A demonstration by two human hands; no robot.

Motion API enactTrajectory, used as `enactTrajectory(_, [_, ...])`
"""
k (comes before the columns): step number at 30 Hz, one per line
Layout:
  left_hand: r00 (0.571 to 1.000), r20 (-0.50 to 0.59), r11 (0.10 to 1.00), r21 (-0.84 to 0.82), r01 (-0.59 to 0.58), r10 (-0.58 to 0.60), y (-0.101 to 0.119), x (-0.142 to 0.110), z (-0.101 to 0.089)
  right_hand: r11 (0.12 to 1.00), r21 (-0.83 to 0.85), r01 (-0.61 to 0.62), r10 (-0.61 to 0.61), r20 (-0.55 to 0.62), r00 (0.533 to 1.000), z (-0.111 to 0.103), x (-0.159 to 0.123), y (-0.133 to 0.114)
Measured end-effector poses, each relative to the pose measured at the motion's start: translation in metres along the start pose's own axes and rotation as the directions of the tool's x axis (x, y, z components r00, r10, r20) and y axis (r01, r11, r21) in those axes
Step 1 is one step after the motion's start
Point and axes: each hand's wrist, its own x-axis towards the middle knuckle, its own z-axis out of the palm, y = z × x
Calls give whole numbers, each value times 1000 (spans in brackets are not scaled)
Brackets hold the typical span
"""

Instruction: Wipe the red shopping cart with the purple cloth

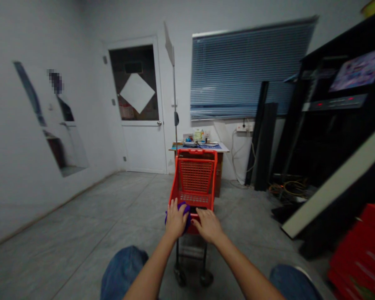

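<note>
A small red shopping cart (196, 177) with a plastic basket and dark legs on wheels stands upright between my knees. My left hand (175, 218) is on its near left edge, holding a bunched purple cloth (186, 224) against the plastic. The cloth shows on both sides of that hand, and the rest lies hidden under the palm. On the near right edge rests my right hand (208, 224), fingers bent over the rim and thumb on the near side. The inside of the basket is mostly hidden.
Behind the cart stands a small desk (225, 148) with assorted items on it. A white door (143, 146) and a window with blinds (237, 75) are at the back. Black racks, loose cables (289, 189), a leaning pale panel (337, 183) and red boxes (359, 250) occupy the right.
</note>
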Motion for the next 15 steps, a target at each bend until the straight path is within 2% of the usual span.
enactTrajectory(4, [999,-15,999,20,47,-47,7,-1,0,1000,24,12,-12,5,1000,0,-3,9])
enactTrajectory(8, [1000,-7,1000,-2,-22,22,29,-2,3,999,54,2,-1,-18,1000,3,-7,17])
enactTrajectory(10, [996,24,997,-21,-80,80,33,1,0,998,57,-2,4,-35,999,4,-9,20])
enactTrajectory(12, [988,55,989,-29,-142,144,23,7,-5,998,55,4,-1,-54,999,4,-11,23])
enactTrajectory(15, [986,72,989,5,-148,147,-10,17,-14,998,57,16,-12,-70,997,5,-12,28])
